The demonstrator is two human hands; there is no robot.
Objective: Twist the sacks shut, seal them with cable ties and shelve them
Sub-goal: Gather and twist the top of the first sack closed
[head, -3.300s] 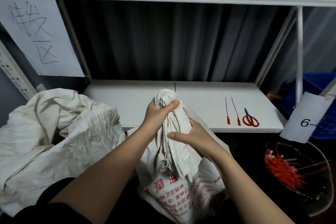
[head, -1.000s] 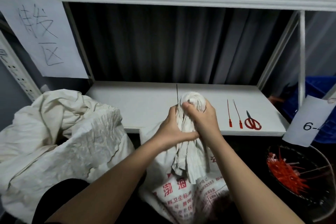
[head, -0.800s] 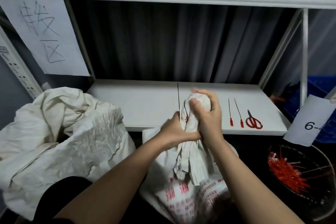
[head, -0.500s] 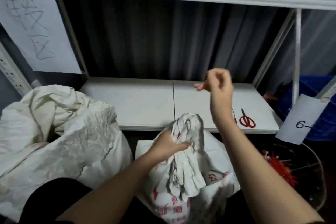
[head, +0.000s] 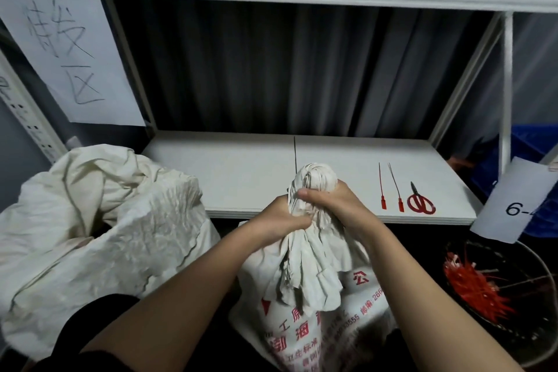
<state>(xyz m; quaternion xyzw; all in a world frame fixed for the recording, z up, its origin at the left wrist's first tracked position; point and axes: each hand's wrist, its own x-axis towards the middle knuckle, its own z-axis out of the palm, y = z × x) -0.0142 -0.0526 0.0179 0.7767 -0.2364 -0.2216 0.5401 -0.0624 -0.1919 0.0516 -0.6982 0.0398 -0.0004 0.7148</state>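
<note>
A white woven sack (head: 326, 320) with red print stands in front of the shelf (head: 241, 172), its top bunched into a twisted neck (head: 315, 180). My left hand (head: 276, 217) grips the neck from the left, just below the knob of cloth. My right hand (head: 338, 205) grips it from the right, thumb across the front. Loose folds of cloth hang down below both hands. Two red cable ties (head: 391, 187) lie on the shelf to the right, apart from the sack.
Red-handled scissors (head: 420, 202) lie beside the ties. A large crumpled white sack (head: 99, 226) fills the left. A dark bin of red cable ties (head: 480, 284) sits low on the right. A paper label (head: 517, 201) hangs at the shelf's right post.
My right hand let go of the neck and rose above the shelf half a second ago; it has come back down and grips the neck again. My left hand kept its hold.
</note>
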